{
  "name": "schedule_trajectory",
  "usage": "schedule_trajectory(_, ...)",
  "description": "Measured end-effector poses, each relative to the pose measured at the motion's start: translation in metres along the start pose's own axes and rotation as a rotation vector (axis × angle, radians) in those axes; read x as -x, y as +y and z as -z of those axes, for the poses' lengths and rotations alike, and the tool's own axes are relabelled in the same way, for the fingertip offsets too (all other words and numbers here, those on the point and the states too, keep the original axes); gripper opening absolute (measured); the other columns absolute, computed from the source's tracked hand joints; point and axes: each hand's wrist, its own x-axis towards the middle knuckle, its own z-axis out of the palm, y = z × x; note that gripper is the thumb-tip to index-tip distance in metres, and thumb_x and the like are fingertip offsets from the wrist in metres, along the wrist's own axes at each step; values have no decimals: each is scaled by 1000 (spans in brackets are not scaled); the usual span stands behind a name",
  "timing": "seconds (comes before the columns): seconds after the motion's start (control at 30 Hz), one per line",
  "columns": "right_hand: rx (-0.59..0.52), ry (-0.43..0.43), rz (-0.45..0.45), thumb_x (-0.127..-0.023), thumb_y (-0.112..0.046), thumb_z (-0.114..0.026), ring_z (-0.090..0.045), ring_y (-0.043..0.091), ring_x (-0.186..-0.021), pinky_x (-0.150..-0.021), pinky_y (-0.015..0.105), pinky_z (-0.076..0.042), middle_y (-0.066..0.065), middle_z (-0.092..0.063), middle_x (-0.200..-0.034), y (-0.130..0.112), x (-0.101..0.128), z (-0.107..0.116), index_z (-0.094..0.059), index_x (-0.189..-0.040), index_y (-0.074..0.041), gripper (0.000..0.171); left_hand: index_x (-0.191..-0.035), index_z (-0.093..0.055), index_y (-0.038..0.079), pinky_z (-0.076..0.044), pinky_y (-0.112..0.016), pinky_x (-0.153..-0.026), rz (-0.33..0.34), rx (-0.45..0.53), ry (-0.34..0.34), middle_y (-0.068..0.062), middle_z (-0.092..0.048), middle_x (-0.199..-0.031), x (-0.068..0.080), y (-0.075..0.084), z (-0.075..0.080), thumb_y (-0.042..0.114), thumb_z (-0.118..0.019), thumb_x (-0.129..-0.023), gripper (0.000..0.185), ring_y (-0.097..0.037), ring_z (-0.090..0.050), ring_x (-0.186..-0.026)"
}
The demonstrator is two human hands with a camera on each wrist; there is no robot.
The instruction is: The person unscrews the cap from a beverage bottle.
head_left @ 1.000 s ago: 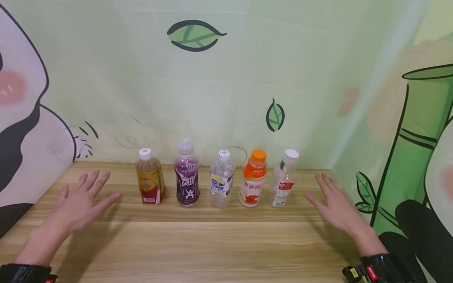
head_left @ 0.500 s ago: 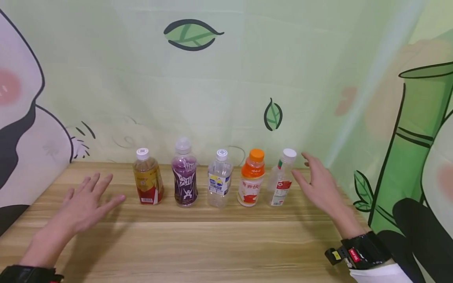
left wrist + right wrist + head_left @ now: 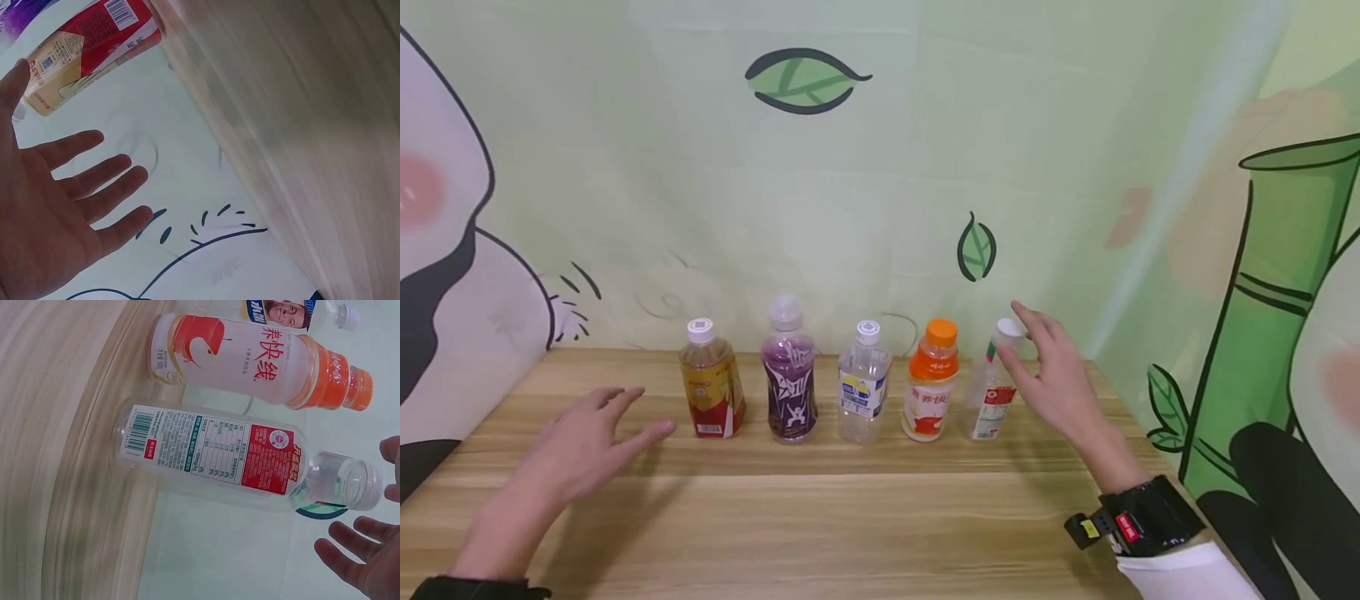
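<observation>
Reaching with spread fingers, the right hand (image 3: 1048, 371) is close beside the clear bottle (image 3: 992, 392) at the row's right end, not yet gripping, while the left hand (image 3: 583, 442) hovers open, holding nothing.

You're at a staged demo corner — a wooden table (image 3: 850, 517) set against a cartoon panda-and-bamboo backdrop (image 3: 1285, 275), not a home.

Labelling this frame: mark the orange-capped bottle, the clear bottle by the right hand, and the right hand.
orange-capped bottle (image 3: 931, 392), head view, white label.
clear bottle (image 3: 989, 404), head view, red label.
right hand (image 3: 1051, 377), head view, back of hand.
</observation>
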Motion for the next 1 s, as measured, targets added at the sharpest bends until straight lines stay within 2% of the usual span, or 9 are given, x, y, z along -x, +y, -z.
schedule_trajectory(0.17,24,-28,-1,-104,-29,-62,-50,45,-128,-101,65,-46,25,-47,-146,-4,-3,-2,-50,-150,-4,53,-136,-56,-10,-40,-77,-91,13,0,18,-44,-47,-135,1,4,0,68,-51,-98,87,-64,-49,-116)
schedule_trajectory(0.27,12,-39,-10,-104,-25,-63,-53,43,-123,-94,62,-52,26,-50,-142,-7,-3,-3,-52,-145,1,50,-130,-61,-10,-44,-75,-88,10,-3,37,-42,-53,-130,2,7,1,67,-52,-98,84,-62,-54,-111)
schedule_trajectory(0.43,-18,14,-27,-101,-19,-69,-59,37,-105,-78,53,-58,25,-58,-127,-9,-3,-2,-55,-139,4,46,-123,-65,-7,-51,-67,-79,-8,7,33,-35,-65,-117,4,14,2,66,-54,-98,78,-53,-64,-98)
schedule_trajectory(0.57,-27,45,-27,-100,-16,-70,-58,36,-100,-77,52,-58,26,-59,-121,-9,-3,-2,-53,-140,7,50,-118,-67,-3,-54,-63,-75,-23,30,18,-31,-68,-112,5,21,1,66,-56,-97,73,-46,-68,-92)
schedule_trajectory(0.7,-65,64,-55,-102,-18,-66,-58,36,-102,-78,51,-57,26,-56,-124,-10,1,2,-52,-142,9,50,-112,-71,1,-55,-61,-74,-64,46,34,-25,-71,-108,5,31,1,62,-60,-97,63,-42,-69,-90)
schedule_trajectory(0.77,-85,82,-69,-102,-19,-65,-59,34,-101,-77,46,-57,25,-56,-124,-12,3,5,-53,-141,8,49,-110,-72,3,-56,-60,-74,-86,53,38,-23,-72,-107,5,38,1,60,-61,-97,60,-39,-70,-89)
schedule_trajectory(0.87,-109,110,-73,-102,-19,-64,-59,30,-98,-74,30,-57,22,-56,-122,-15,7,10,-56,-139,6,45,-109,-72,5,-57,-58,-72,-111,59,35,-22,-73,-105,4,47,1,60,-63,-97,57,-35,-70,-84)
schedule_trajectory(1.0,-140,140,-65,-101,-15,-63,-59,27,-92,-68,14,-50,19,-57,-117,-19,12,16,-62,-133,4,37,-104,-73,9,-58,-53,-69,-152,68,39,-15,-74,-100,1,58,-1,57,-66,-96,50,-28,-70,-79)
